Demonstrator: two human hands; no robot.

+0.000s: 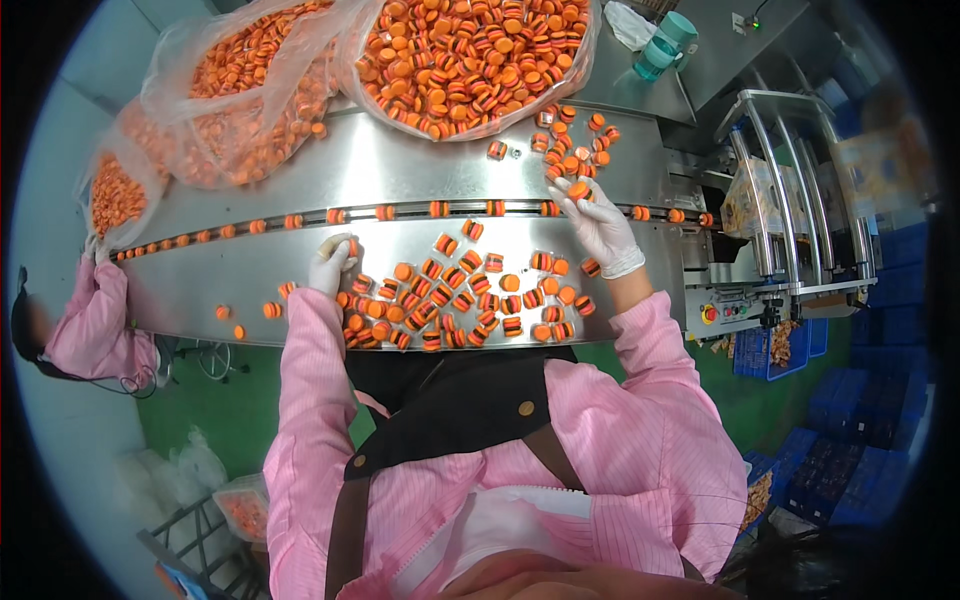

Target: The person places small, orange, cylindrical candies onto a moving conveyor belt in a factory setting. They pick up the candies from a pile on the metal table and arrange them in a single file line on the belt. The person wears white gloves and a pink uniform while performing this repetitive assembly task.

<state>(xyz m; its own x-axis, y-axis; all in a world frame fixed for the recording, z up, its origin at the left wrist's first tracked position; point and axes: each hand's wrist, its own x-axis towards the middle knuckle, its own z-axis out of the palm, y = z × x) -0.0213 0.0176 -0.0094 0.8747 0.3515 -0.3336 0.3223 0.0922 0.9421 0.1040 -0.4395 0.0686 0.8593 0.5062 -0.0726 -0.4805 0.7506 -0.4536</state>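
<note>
Head view, worker at steel table (250,275). Two gloved hands, two pink sleeves. Three clear bags of orange sandwich biscuits at the far edge: big bag (470,60), mid bag (240,100), small bag (115,190) at far left. One groove (420,210) crosses the table w/ approx. 20 biscuits in single file; exact count unclear where the line bends at the rim. Near pile (460,300): several dozen biscuits, too crowded to count. Far cluster (575,145): approx. 15.

Left hand (330,262): arm extended fwd, fingers curled narrow around a biscuit (352,245) just below the groove. Right hand (598,222): arm extended fwd & right, fingers spread, tips pinching one biscuit (578,189) just above the groove, beside the far cluster.

Second person (95,320) at left, pink sleeve, mostly cut off by the rim. Machine (790,200) at right, detail blurred. Two teal cups (668,42) top right.
</note>
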